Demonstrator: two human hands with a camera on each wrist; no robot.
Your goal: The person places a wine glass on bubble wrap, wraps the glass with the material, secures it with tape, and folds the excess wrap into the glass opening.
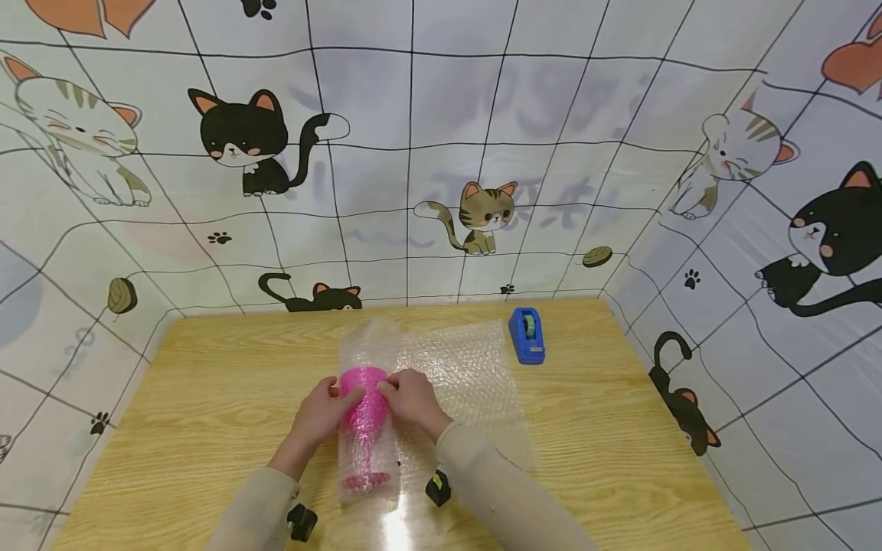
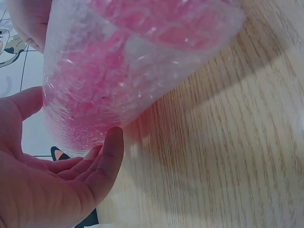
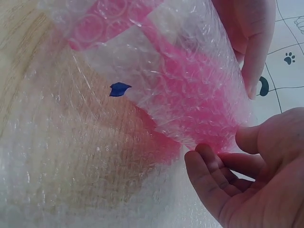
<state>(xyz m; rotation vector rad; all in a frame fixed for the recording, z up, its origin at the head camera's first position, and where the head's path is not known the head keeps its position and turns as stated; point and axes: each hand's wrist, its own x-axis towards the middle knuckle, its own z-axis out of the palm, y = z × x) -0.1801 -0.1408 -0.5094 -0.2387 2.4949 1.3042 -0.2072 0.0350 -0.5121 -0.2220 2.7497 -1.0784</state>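
Observation:
A pink goblet (image 1: 365,421) lies on the wooden table inside a roll of clear bubble wrap (image 1: 368,337), its bowl away from me and its foot toward me. On the left of the bowl, my left hand (image 1: 324,413) grips the wrapped goblet, thumb across the front and fingers at the side. From the other side my right hand (image 1: 413,398) holds it at the same height, thumb and fingertips against the wrap. The rest of the bubble wrap sheet (image 1: 458,375) spreads flat to the right, partly under my right forearm. A small blue piece (image 3: 119,89) sticks to the wrap's side.
A blue tape dispenser (image 1: 527,337) stands at the back right of the table (image 1: 234,383), just past the sheet's corner. Curtains printed with cats (image 1: 482,218) hang behind the table and on both sides. Black wrist devices (image 1: 302,522) show near both sleeves.

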